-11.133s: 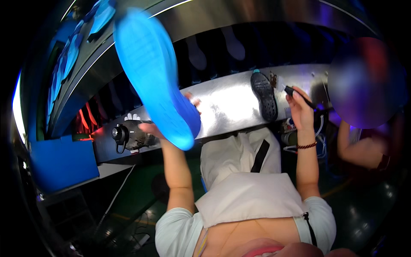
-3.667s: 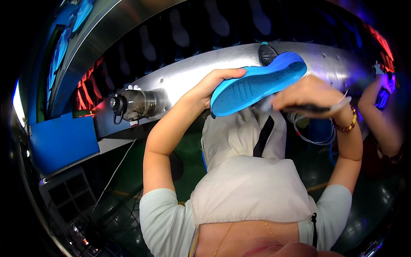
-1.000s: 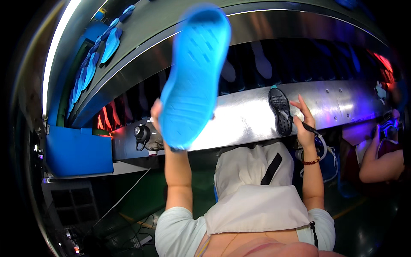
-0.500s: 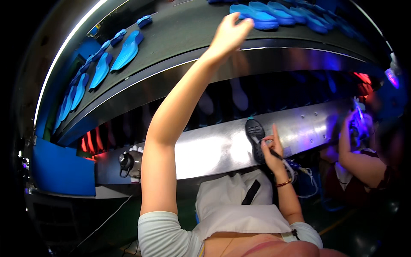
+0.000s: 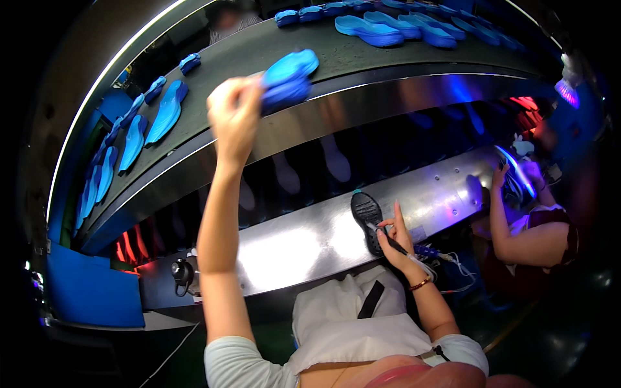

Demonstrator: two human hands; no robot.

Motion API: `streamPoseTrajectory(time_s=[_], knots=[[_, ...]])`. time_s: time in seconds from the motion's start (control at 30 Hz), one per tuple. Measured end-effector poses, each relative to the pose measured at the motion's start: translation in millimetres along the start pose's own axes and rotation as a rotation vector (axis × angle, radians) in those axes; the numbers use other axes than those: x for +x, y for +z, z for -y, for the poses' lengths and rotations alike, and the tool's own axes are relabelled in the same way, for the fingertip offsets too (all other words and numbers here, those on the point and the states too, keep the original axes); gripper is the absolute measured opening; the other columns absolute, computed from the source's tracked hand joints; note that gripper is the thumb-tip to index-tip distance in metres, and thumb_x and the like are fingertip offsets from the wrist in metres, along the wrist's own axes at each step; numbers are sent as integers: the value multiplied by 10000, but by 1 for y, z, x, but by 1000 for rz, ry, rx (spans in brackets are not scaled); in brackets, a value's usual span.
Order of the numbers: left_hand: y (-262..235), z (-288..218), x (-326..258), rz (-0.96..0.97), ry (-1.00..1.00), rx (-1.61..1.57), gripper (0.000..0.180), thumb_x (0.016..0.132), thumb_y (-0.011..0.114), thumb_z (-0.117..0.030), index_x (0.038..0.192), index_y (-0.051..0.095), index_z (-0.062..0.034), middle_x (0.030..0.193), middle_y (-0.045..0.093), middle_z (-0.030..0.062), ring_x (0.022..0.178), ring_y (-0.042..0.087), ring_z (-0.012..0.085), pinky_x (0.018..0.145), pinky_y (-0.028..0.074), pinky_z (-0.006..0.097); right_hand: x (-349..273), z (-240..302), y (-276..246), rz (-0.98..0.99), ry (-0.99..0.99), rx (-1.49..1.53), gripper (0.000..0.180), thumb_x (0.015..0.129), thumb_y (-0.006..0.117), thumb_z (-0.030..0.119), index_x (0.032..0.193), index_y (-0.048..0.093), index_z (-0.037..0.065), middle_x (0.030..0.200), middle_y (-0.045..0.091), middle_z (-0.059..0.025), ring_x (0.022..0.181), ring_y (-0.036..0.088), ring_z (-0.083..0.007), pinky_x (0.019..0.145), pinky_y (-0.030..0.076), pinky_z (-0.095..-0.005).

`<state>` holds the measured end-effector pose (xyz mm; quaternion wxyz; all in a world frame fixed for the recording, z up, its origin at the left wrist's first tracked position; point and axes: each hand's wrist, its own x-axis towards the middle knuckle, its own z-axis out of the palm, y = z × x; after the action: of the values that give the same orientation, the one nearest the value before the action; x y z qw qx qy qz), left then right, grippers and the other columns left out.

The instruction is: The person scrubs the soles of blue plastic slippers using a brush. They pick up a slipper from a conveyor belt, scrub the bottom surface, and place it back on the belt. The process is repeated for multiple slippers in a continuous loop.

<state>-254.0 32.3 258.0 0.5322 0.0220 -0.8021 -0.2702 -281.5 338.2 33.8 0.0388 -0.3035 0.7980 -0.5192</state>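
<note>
My left hand (image 5: 231, 115) is raised to the dark upper belt (image 5: 362, 55), fingers closed on the end of a blue shoe sole (image 5: 288, 76), which is blurred by motion. My right hand (image 5: 396, 234) rests on the shiny metal ledge (image 5: 304, 242) and holds a thin black pen-like tool (image 5: 392, 244) with a cable trailing to the right. The tool's tip is beside a black sole (image 5: 366, 218) lying on the ledge.
Several blue soles (image 5: 162, 113) lie along the belt, more at the far end (image 5: 381, 26). A co-worker's arm (image 5: 517, 226) works at the right under violet light. A blue box (image 5: 84, 291) and a small round black fitting (image 5: 181, 271) sit at the left.
My left arm lifted a blue sole overhead and reached to the far belt; the hand is now lower and nearer, with a blue sole in it. My right hand stayed by the black sole.
</note>
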Motion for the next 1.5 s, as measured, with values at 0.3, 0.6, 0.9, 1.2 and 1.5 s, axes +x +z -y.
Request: streamPoseTrajectory(time_s=[0.3,0.6,0.9,1.2,1.5], knots=[[-51,21,-203,129,-721,-1523,626,754,571,-298,1237,349,32,1158,477,196,1044,501,309,887,420,433,27,41,7,-15,-460,-280,764,709,559,6,1379,201,89,807,567,-110,642,550,-273,612,460,-343],[-3,-28,-283,538,-1495,-1246,570,565,531,-108,1099,456,76,908,583,215,794,605,314,718,517,408,15,45,31,461,-548,-714,914,651,582,48,1409,92,194,639,567,-101,578,574,-243,536,438,-337],[-10,-24,-264,460,-1610,-1154,543,585,509,-76,1099,453,93,889,586,199,812,597,310,763,501,396,10,59,44,629,-584,-775,889,673,583,87,1409,98,203,644,589,-76,627,578,-253,599,431,-339],[-11,-1,-280,39,-1227,-1770,863,771,392,-681,1295,321,1,1194,454,250,1110,468,359,924,395,461,18,59,8,218,-414,-13,353,744,643,24,1090,571,26,1004,616,-141,897,615,-198,763,487,-260],[29,-45,-284,81,-1472,-1749,1037,683,10,-806,1266,369,-27,1065,536,218,943,561,340,825,454,475,41,41,44,294,344,903,209,775,616,52,965,606,-34,873,625,-78,769,570,-114,699,464,-233]])
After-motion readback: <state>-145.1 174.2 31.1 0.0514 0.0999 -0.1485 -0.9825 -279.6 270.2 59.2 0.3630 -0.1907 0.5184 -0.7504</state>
